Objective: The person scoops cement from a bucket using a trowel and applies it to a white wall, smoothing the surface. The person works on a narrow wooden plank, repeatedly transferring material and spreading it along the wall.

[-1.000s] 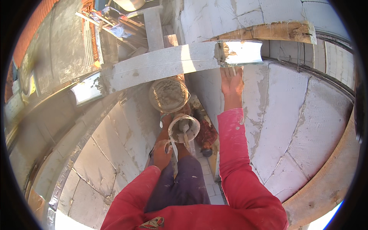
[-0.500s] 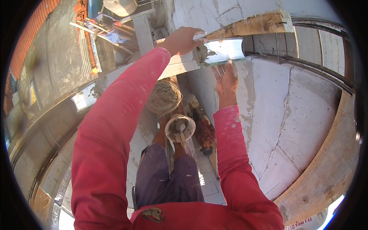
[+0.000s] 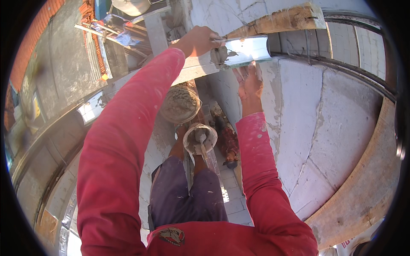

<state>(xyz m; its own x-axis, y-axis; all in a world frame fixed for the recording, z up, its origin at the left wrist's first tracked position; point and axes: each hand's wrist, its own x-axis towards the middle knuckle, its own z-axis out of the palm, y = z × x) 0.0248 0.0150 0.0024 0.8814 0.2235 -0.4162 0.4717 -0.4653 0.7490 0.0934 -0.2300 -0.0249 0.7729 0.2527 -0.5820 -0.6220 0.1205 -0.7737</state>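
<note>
A glossy white, curved tile lies across the top of the wall, with wet grey mortar smeared at its left end. My left hand reaches over from the left, its fingers closed on the far left edge of that tile. Below the tile, my right hand points upward with its fingers stretched out, their tips at the near lower edge. The fingertips are partly hidden there. Both sleeves are red and spotted with pale splashes.
Below hang or stand a round tub of mortar and a smaller bucket with a tool in it. Another person is far down between the walls. A rough wooden board lies beyond the tile; another glossy tile sits left.
The view has shifted slightly, so the tile and both hands appear a little higher. My left hand stays on the tile's edge, and my right hand keeps touching its underside edge.
</note>
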